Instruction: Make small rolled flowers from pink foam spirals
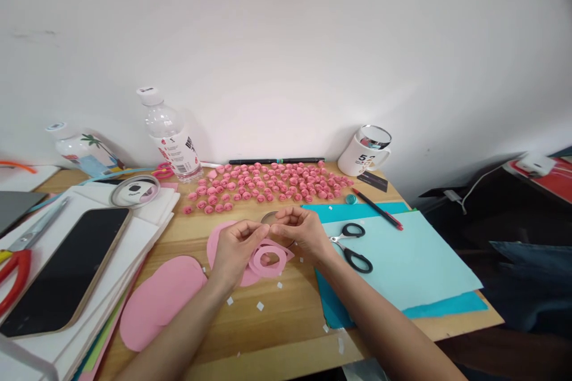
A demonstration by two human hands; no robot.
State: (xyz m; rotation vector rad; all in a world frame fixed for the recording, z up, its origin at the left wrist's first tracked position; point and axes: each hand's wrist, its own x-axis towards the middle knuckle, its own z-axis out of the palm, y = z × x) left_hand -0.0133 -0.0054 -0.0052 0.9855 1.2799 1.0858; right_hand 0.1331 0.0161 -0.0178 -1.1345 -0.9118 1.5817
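My left hand (236,248) and my right hand (304,230) meet fingertip to fingertip above the middle of the table, both in a pinch. What lies between the fingertips is too small to make out. Just below them is a pink paper ring or spiral (257,261), overlapping larger pink paper discs (217,238) partly hidden by my left hand. Behind my fingers shows part of a round dark-rimmed object (268,218). Black-handled scissors (353,250) lie beside my right wrist, and pink paper discs (165,297) rest left of my left forearm.
Many rolled pink paper roses (268,181) spread along the back. A bottle (172,137), a mug (364,152) and a black pen (277,161) stand or lie near the wall. Blue paper sheets (415,262) are right; a phone (67,268) tops papers left, near red-handled scissors (18,274).
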